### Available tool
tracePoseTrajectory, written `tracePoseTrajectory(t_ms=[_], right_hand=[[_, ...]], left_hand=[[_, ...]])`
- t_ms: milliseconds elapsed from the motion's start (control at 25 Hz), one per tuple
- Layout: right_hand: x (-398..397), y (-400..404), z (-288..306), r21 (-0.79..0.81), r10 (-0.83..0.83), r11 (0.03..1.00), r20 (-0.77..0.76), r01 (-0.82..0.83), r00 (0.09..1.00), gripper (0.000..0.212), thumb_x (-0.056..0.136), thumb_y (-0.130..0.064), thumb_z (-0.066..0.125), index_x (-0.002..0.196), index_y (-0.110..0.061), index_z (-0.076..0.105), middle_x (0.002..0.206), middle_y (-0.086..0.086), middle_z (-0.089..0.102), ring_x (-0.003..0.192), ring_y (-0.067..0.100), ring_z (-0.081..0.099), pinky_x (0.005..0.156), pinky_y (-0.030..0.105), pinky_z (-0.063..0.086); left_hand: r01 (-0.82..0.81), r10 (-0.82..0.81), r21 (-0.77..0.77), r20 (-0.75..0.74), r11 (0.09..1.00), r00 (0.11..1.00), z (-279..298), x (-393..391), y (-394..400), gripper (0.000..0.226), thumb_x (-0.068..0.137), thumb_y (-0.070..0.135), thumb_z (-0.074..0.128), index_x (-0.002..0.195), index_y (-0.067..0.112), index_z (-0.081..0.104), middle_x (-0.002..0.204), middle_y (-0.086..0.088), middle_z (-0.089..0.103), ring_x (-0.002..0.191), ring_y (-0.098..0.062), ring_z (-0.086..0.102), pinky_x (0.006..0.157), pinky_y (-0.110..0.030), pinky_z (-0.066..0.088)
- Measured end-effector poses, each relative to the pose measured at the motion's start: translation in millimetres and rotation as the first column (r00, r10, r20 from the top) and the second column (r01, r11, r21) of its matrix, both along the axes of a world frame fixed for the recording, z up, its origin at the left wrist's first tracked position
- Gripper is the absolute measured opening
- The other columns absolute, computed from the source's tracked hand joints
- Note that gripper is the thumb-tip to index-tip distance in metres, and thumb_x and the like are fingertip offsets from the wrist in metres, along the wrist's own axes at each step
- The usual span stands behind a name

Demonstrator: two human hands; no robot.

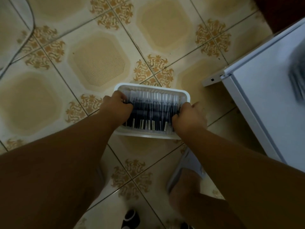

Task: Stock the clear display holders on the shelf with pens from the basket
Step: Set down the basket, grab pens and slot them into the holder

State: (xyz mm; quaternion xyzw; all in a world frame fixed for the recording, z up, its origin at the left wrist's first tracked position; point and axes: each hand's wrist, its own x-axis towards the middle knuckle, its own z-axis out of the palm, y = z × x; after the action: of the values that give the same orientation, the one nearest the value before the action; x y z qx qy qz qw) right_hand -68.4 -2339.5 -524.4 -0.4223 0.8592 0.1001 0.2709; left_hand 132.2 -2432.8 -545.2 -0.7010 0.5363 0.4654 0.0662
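1. One white basket [184, 94] sat on the tiled floor [99, 66], just beside the corner of a white shelf unit [264, 100] at right.
2. Basket contents: a dense row of pens [152, 111], dark-bodied with clear caps, lying side by side across the basket. Too many and too blurred to count.
3. No brand, label or writing was legible on basket, pens or shelf unit.
4. Left hand [118, 107]: fingers curled around the left end of the pen bundle, inside the basket.
5. Right hand [189, 116]: fingers curled around the right end of the same bundle.
6. A blurred grey object [297, 76] lay on top of the shelf unit; identity could not be determined.
7. A bare foot in a pale slipper [186, 167] stood on the floor, near the basket.
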Motion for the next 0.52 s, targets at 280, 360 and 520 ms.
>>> tracePoseTrajectory(t_ms=[280, 360, 520], right_hand=[[18.5, -21.8, -13.1, 0.030, 0.109, 0.993, 0.191, -0.117, 0.975, 0.018, 0.098, -0.025, 0.048, 0.107, -0.009, 0.052, 0.100, 0.012, 0.061, 0.086, 0.028, 0.058, 0.068, 0.030, 0.038], [20.6, -27.5, -19.5, 0.082, 0.030, 0.996, 0.155, -0.043, 0.987, 0.014, 0.097, -0.026, 0.048, 0.096, -0.012, 0.049, 0.093, 0.011, 0.058, 0.080, 0.027, 0.053, 0.067, 0.033, 0.039], [19.1, -32.3, -38.0, 0.141, -0.028, 0.990, 0.154, 0.006, 0.988, 0.024, 0.097, -0.027, 0.055, 0.102, -0.004, 0.053, 0.093, 0.010, 0.061, 0.087, 0.026, 0.060, 0.067, 0.033, 0.047]], left_hand=[[0.280, -0.216, -0.408, 0.198, 0.869, 0.956, 16.8, -3.6, 23.0, 0.032, 0.082, 0.025, 0.061, 0.112, 0.012, 0.058, 0.116, -0.014, 0.046, 0.105, -0.031, 0.047, 0.084, -0.036, 0.039], [0.206, -0.191, -0.246, 0.081, 0.947, 0.978, 7.5, -18.3, 31.3, 0.044, 0.084, 0.028, 0.062, 0.122, 0.009, 0.052, 0.122, -0.015, 0.047, 0.110, -0.033, 0.049, 0.089, -0.039, 0.044], [-0.020, 0.025, -0.030, 0.169, 0.999, 0.985, -12.7, -48.6, 38.1, 0.087, 0.082, 0.044, 0.067, 0.147, 0.006, 0.024, 0.146, -0.020, 0.034, 0.132, -0.035, 0.038, 0.106, -0.047, 0.039]])
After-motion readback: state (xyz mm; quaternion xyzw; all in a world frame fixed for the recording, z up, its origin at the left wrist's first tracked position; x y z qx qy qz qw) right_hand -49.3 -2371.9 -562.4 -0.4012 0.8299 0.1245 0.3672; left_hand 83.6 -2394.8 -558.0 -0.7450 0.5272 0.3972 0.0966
